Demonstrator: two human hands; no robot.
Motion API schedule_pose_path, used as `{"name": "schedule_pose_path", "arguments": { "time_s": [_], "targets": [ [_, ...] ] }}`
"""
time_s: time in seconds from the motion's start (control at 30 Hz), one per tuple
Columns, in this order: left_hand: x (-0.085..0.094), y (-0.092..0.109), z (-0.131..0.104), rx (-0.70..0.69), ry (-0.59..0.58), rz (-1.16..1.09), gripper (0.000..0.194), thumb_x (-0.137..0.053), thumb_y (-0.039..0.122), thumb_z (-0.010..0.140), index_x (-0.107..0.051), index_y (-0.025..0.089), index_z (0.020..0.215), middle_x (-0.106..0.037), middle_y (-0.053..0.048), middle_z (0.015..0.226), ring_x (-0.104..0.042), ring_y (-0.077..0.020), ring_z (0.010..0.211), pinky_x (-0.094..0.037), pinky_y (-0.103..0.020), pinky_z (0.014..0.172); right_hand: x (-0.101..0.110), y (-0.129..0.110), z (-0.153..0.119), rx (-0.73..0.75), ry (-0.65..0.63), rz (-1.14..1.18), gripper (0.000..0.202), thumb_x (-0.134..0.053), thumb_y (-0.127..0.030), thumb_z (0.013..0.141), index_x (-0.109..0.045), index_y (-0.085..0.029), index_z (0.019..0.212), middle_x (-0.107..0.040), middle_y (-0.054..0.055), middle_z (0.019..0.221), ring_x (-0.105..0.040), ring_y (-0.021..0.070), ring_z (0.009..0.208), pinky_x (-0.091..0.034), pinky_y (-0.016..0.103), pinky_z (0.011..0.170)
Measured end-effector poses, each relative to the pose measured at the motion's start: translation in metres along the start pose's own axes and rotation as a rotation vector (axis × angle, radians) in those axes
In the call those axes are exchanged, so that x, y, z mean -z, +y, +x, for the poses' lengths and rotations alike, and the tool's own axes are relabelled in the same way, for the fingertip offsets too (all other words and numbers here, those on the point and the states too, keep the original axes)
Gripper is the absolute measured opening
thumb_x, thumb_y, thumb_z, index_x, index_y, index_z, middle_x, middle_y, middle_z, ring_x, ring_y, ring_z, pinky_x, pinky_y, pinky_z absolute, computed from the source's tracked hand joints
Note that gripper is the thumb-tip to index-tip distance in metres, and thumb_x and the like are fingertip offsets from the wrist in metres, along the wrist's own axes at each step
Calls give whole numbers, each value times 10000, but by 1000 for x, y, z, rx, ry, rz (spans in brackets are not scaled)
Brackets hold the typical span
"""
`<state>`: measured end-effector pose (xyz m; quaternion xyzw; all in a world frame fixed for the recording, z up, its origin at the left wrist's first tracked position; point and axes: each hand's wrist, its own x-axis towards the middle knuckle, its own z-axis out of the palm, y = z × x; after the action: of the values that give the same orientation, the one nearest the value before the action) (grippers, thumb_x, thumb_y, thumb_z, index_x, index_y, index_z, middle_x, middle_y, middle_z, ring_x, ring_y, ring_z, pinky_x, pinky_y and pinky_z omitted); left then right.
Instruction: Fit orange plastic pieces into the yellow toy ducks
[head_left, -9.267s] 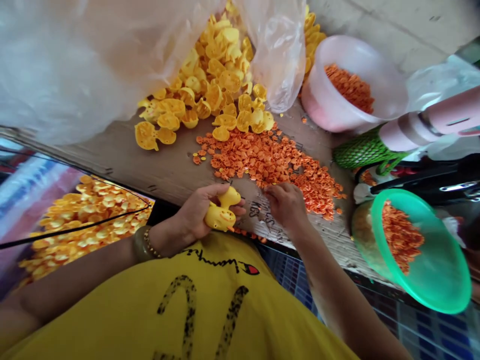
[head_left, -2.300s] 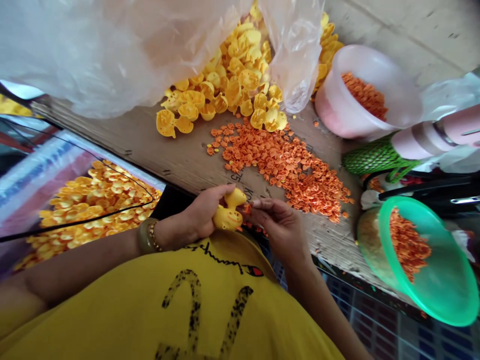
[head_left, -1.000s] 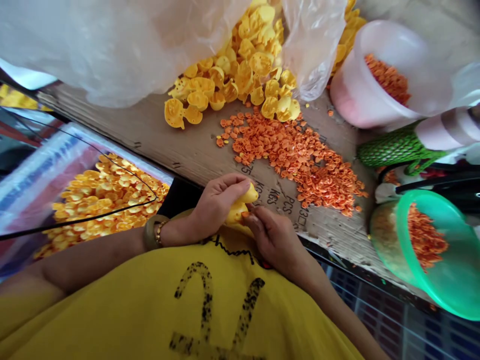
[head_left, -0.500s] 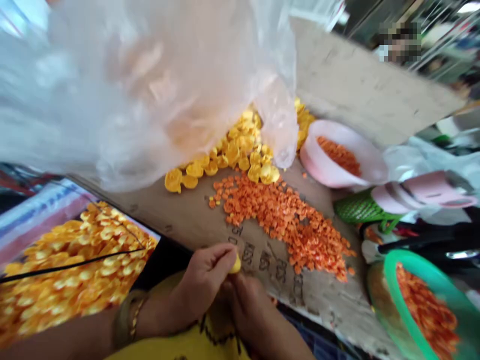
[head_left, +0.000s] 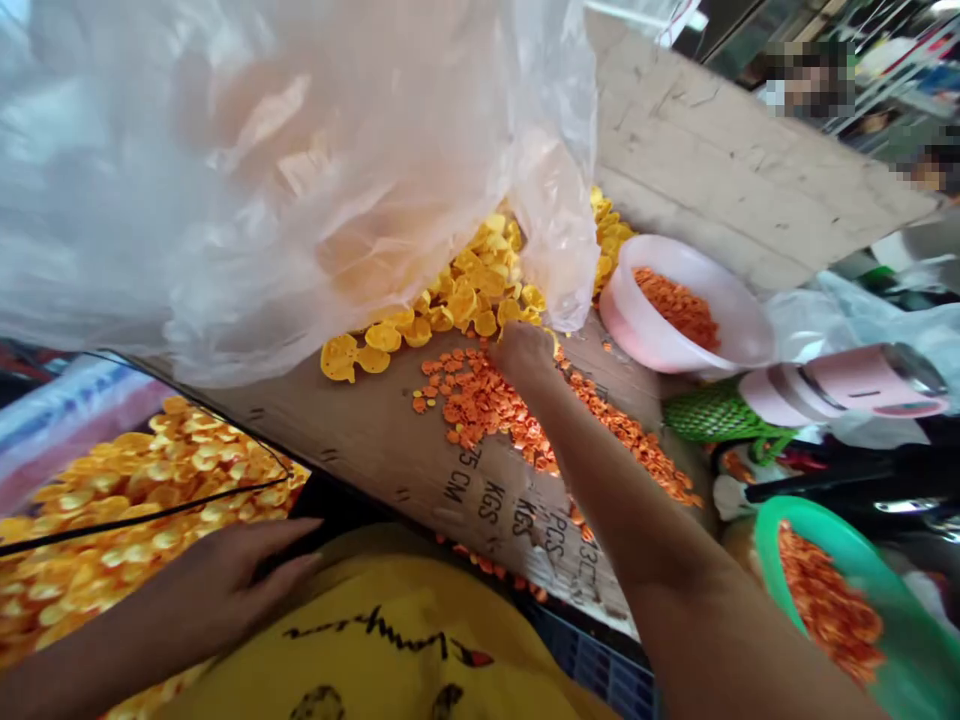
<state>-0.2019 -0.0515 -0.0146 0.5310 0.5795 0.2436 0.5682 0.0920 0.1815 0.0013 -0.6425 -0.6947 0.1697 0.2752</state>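
My right hand (head_left: 523,352) reaches over the cardboard to the front edge of a pile of yellow round plastic pieces (head_left: 465,290). Its fingers are curled in, the tips are hidden, and whatever they grip cannot be made out. Just below that hand spreads a heap of small orange discs (head_left: 480,400). At the lower left my left hand (head_left: 262,565) holds nothing; its thumb and fingers are apart, beside my yellow shirt (head_left: 397,600). Many shiny yellow pieces (head_left: 135,490) fill the open sack close to it.
A large clear plastic bag (head_left: 300,180) looms over the pile. A pink bowl (head_left: 630,330) with orange discs stands at the right, near a pink tumbler (head_left: 847,385) in green netting. A green basin (head_left: 772,540) holds more orange discs. People are in the background.
My hands were together over my lap with a yellow piece at the fingers. Since then they have parted: the right went forward to the pile, the left drew back toward the sack.
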Motion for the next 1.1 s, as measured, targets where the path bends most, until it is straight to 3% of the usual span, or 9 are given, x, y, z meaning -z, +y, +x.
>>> {"name": "schedule_pose_path", "arguments": {
  "time_s": [0.13, 0.27, 0.37, 0.47, 0.53, 0.67, 0.87, 1.0, 1.1],
  "targets": [
    [-35, 52, 27, -16, -112, 0, 209, -688, 311, 759, -770, 286, 950, -752, -18, 947, -671, -220, 848, -498, -236, 707, 34, 13, -1, -74, 8, 132, 250, -593, -282, 744, -487, -127, 579, -476, -65, 541, -518, 50, 663, -335, 205, 650],
    [-72, 88, 64, 138, -274, -461, 238, -655, 378, 791, -736, 163, 855, -734, -97, 842, -668, -211, 783, -512, -282, 728, 74, 23, -26, -140, 78, 382, 282, -480, -378, 828, -457, -183, 627, -436, -68, 506, -458, 49, 510, -388, 202, 568],
    [-101, 107, 91, 276, -278, -865, 278, -633, 395, 811, -669, 154, 945, -712, -116, 915, -665, -204, 799, -525, -305, 706, 75, 13, -73, -159, 104, 582, 316, -409, -468, 862, -465, -208, 692, -544, -27, 596, -538, 87, 553, -476, 231, 595],
    [-119, 119, 106, 206, -271, -1092, 233, -565, 328, 870, -640, 141, 986, -692, -116, 969, -656, -177, 826, -530, -286, 714, 65, 3, -123, -193, -85, 829, 311, -538, -493, 816, -567, -193, 736, -629, 11, 693, -603, 129, 639, -520, 276, 630],
    [-121, 119, 109, 141, -232, -1177, 181, -516, 234, 894, -637, 123, 970, -686, -110, 975, -659, -166, 817, -540, -289, 730, 66, 8, -143, -191, -211, 793, 285, -628, -463, 784, -642, -178, 782, -665, 25, 744, -619, 145, 696, -520, 292, 670],
    [-111, 107, 101, 160, -92, -1127, 106, -586, 152, 835, -623, 137, 934, -682, -59, 894, -645, -140, 677, -547, -257, 591, 75, 51, -151, -133, -5, 331, 243, -641, -396, 779, -698, -159, 788, -664, 34, 733, -581, 152, 693, -470, 303, 685],
    [-106, 88, 82, 178, -175, -955, 101, -653, 189, 777, -615, 134, 852, -648, -52, 838, -623, -143, 684, -522, -235, 577, 48, 90, -161, 86, -29, -278, 168, -593, -229, 817, -746, -223, 886, -601, 42, 770, -521, 184, 788, -371, 365, 783],
    [-112, 83, 77, 178, -176, -957, 137, -668, 175, 731, -632, 131, 857, -638, -49, 863, -618, -141, 731, -523, -232, 631, 38, 85, -171, 74, 5, -314, 120, -596, -207, 792, -705, -188, 838, -611, 73, 859, -531, 235, 877, -363, 417, 816],
    [-113, 82, 74, 213, -162, -958, 148, -659, 157, 699, -631, 144, 844, -629, -36, 817, -616, -148, 702, -518, -241, 599, 44, 67, -177, -10, 56, -57, 63, -640, -233, 746, -619, -179, 720, -616, 48, 757, -554, 202, 767, -417, 370, 752]
  ]
}}
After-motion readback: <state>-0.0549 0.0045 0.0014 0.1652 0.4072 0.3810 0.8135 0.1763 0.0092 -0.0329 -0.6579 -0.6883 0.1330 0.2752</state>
